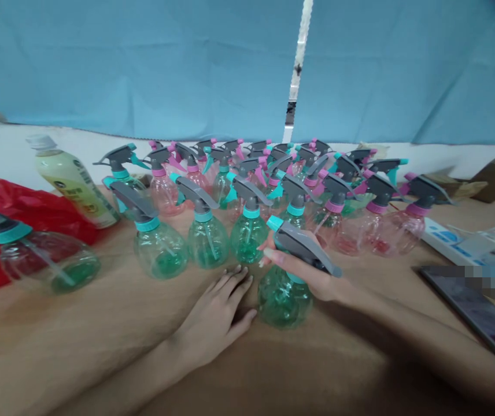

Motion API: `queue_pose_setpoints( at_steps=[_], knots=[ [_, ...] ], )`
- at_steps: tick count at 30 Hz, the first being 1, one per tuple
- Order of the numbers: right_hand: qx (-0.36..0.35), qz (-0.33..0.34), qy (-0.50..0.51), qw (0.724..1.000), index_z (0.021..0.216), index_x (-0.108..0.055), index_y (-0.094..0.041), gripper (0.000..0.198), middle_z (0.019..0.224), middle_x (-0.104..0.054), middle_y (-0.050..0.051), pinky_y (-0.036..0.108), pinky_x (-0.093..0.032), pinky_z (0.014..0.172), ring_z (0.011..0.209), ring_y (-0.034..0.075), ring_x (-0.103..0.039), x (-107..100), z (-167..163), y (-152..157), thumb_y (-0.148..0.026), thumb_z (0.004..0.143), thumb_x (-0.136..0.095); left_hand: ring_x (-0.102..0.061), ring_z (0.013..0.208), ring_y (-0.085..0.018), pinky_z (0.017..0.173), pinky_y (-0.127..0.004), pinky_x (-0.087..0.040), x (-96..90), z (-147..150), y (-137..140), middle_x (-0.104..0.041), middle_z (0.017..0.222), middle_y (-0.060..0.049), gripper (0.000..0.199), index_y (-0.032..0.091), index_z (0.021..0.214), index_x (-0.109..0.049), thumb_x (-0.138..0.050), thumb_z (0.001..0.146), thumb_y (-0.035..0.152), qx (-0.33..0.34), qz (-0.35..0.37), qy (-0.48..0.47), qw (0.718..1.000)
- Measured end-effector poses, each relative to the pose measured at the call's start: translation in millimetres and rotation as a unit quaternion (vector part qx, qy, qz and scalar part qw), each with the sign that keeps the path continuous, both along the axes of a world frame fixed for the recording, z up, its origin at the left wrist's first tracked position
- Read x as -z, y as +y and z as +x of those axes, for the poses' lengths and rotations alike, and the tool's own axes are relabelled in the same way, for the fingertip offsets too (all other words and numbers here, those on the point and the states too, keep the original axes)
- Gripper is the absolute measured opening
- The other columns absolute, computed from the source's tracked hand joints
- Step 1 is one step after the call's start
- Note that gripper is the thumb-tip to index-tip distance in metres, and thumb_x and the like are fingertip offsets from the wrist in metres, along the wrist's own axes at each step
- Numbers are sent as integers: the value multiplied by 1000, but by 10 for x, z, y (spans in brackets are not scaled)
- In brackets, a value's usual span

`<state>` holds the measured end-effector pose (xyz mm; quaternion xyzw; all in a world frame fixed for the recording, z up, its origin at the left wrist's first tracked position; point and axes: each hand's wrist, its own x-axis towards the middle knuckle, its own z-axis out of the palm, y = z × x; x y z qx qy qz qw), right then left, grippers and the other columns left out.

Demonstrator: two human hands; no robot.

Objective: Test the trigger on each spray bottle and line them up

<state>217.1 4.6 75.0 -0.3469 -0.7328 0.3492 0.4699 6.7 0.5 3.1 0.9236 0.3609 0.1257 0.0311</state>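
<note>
My right hand [312,274] is wrapped round the neck of a green spray bottle [284,297] with a grey and turquoise trigger head. The bottle is upright at the front of the group. Flat on the table [273,370], my left hand [219,309] lies with its fingers stretched out, holding nothing. Just beyond its fingertips stand two green spray bottles, one [207,242] to the left and one [250,234] to the right. Another green spray bottle [161,251] is further left.
Several pink spray bottles [403,231] and green ones crowd the back. At left are a tilted-looking green spray bottle [48,260], a red plastic bag [63,205] and a pale yellow-green bottle [74,185]. A dark flat device [468,306] and a white power strip [451,242] lie at right.
</note>
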Motion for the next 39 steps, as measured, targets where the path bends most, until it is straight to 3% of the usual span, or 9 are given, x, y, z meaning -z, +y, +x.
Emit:
queue_pose_setpoints(
  at_steps=[5, 11, 15, 19, 22, 25, 30, 39],
  knots=[
    [-37, 4, -3, 999, 76, -58, -23, 20, 68, -55, -2, 28, -44, 60, 63, 13, -52, 4, 13, 18, -41, 85, -56, -42, 129, -28, 105, -46, -34, -7, -4, -10, -49, 137, -15, 50, 12, 135, -42, -48, 93, 37, -3, 4, 0, 1000],
    [-15, 8, 20, 1000, 97, -61, -26, 18, 81, -61, -1, 31, -44, 64, 57, 12, -47, 9, 7, 0, -40, 85, -57, -41, 129, -28, 106, -47, -34, 12, -6, -4, -47, 139, -15, 50, 12, 136, -39, -49, 93, 35, 4, 6, -5, 1000],
    [-4, 2, 0, 1000, 105, -61, -28, 22, 81, -62, -1, 31, -43, 61, 59, 14, -51, -14, 1, -28, -39, 86, -57, -43, 127, -31, 103, -50, -35, -17, -7, -21, -46, 138, -18, 63, 12, 141, -28, -55, 88, 35, -11, 6, -21, 1000],
    [-2, 9, 14, 1000, 106, -62, -26, 23, 99, -67, 1, 34, -47, 76, 81, 18, -62, -35, -2, -35, -36, 86, -58, -47, 123, -33, 100, -51, -38, -52, 13, -89, -47, 136, -17, 79, 18, 144, -17, -62, 81, 35, -4, -25, -51, 998],
    [-6, 12, 43, 999, 107, -62, -26, 23, 110, -67, 1, 37, -45, 90, 103, 21, -61, -23, -21, -33, -34, 85, -59, -47, 123, -33, 99, -50, -39, -55, 46, -158, -47, 135, -15, 84, 22, 145, -13, -64, 79, 36, 9, -52, -82, 995],
    [-10, 10, 70, 997, 107, -63, -26, 23, 110, -68, 1, 39, -43, 95, 107, 21, -60, 3, -78, -30, -33, 84, -60, -46, 124, -34, 99, -52, -39, -64, 74, -221, -44, 137, -15, 83, 25, 145, -11, -63, 81, 37, 2, -78, -124, 989],
    [-3, 16, 92, 996, 106, -63, -25, 23, 108, -68, 2, 37, -45, 94, 102, 19, -62, 51, -317, -38, -31, 84, -62, -40, 128, -33, 102, -51, -38, -113, 21, -301, -40, 140, -16, 80, 22, 144, -13, -62, 84, 39, -25, -106, -179, 978],
    [-36, 40, 60, 997, 101, -63, -22, 21, 91, -66, 3, 33, -49, 78, 79, 16, -61, -32, -1165, -143, -32, 83, -58, -45, 123, -33, 98, -50, -42, -156, -504, -629, -44, 134, -16, 73, 21, 139, -22, -61, 83, 44, -132, -20, -253, 958]
  ],
)
